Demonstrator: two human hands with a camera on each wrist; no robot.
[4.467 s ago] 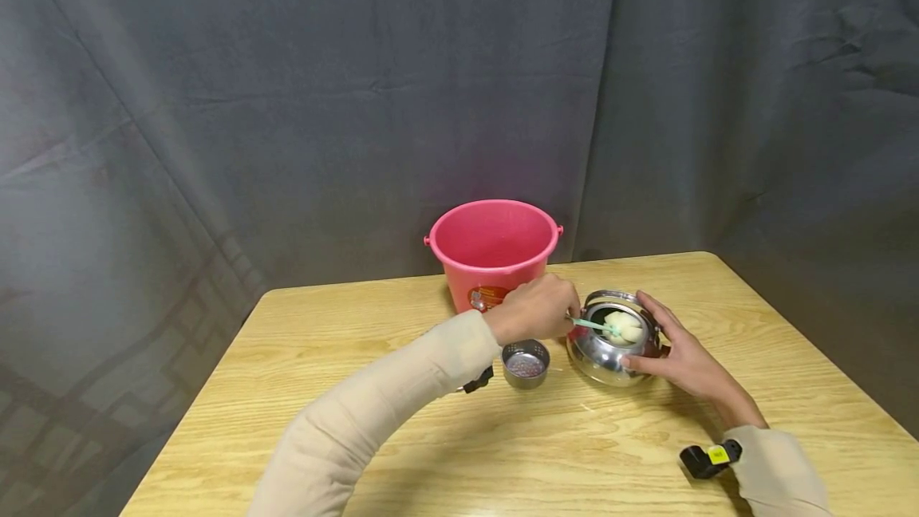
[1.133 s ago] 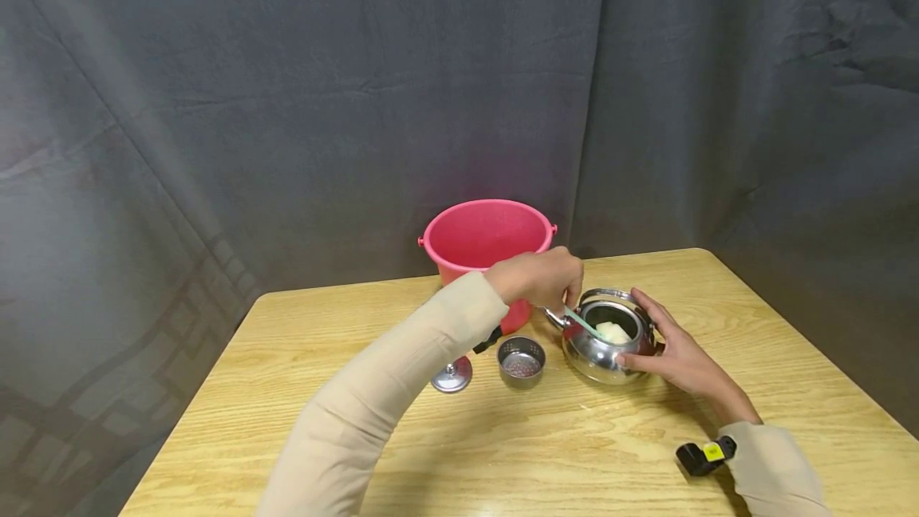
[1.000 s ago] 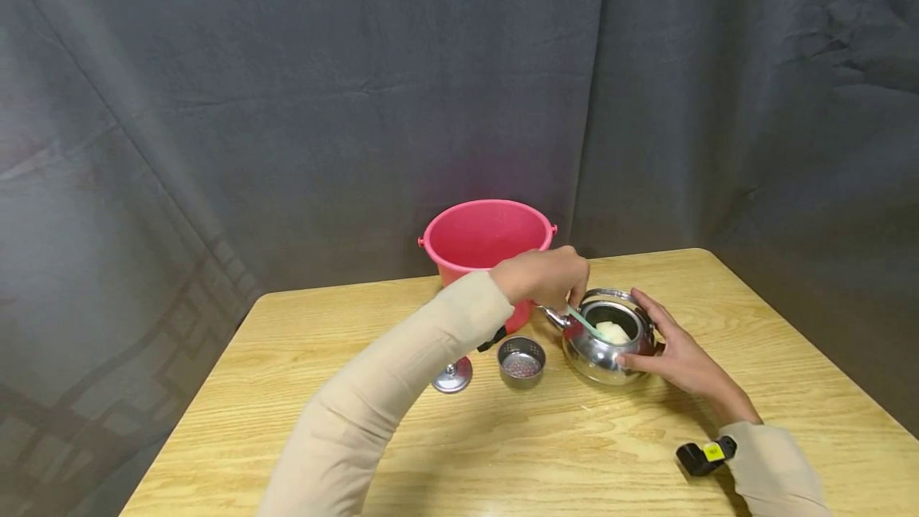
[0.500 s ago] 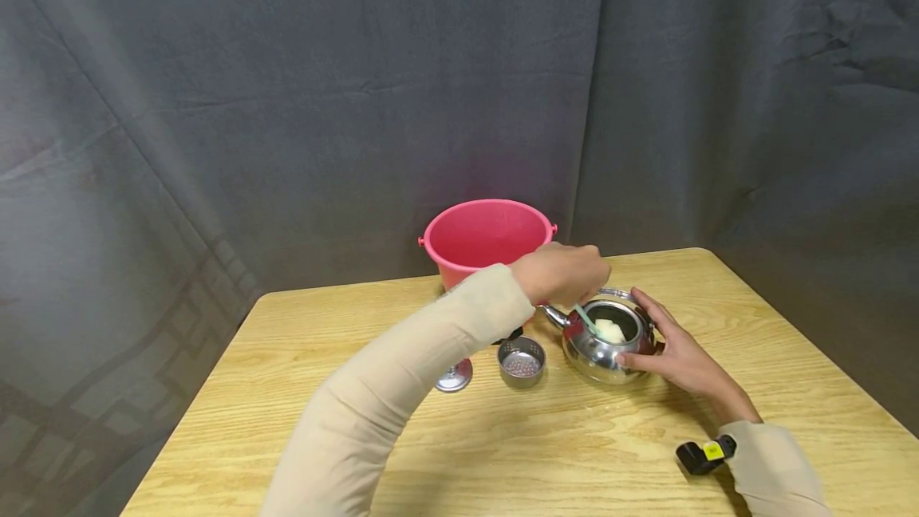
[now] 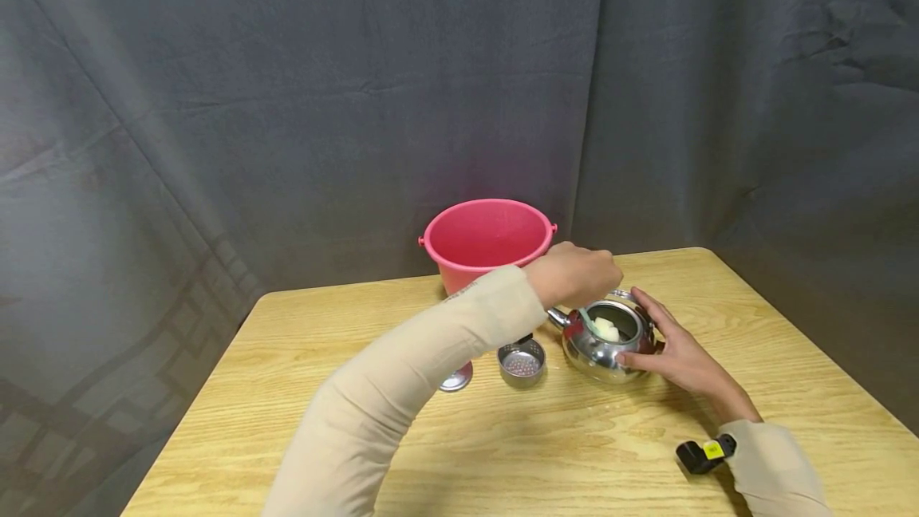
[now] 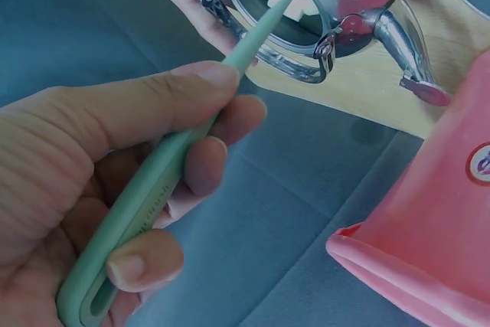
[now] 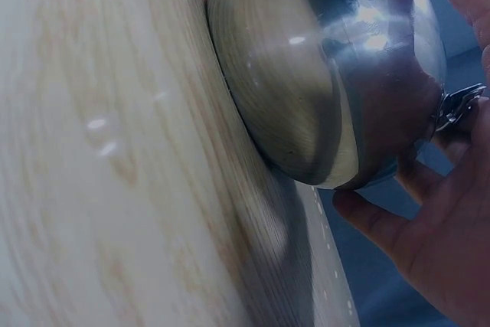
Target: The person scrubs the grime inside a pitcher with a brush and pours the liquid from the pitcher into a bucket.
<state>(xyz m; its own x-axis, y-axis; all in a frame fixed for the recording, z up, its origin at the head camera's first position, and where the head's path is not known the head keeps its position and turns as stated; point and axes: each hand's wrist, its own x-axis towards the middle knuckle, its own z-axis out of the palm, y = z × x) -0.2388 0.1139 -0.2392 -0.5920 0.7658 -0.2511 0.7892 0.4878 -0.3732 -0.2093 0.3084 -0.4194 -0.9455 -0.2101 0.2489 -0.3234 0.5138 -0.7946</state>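
In the head view, the left hand (image 5: 577, 274) is above and beyond the near rim of the steel kettle (image 5: 601, 361), toward its left, and grips a sponge brush (image 5: 606, 330), though its back hides the grip itself. The brush's shaft slants down and toward the wearer, so its pale head sits inside the uncovered mouth, near the left side. The right hand (image 5: 678, 357) holds the kettle from the right, thumb on the near wall and fingers round the far side; the spout (image 5: 557, 317) points the opposite way, left and outward toward the pink bucket (image 5: 454, 274). A perforated metal cup (image 5: 522, 373) stands just left of the kettle, and farther left a lid (image 5: 457, 378) is partly covered by the left forearm. In the left wrist view, the grip is plain: thumb and fingers close round the green handle (image 6: 142, 204), whose long axis runs straight from the palm into the opening, past the lowered hoop handle (image 6: 287, 68). In the right wrist view, the digits hold the rounded kettle body above the wooden tabletop (image 7: 99, 189); whether its base sits quite flat, I cannot tell.
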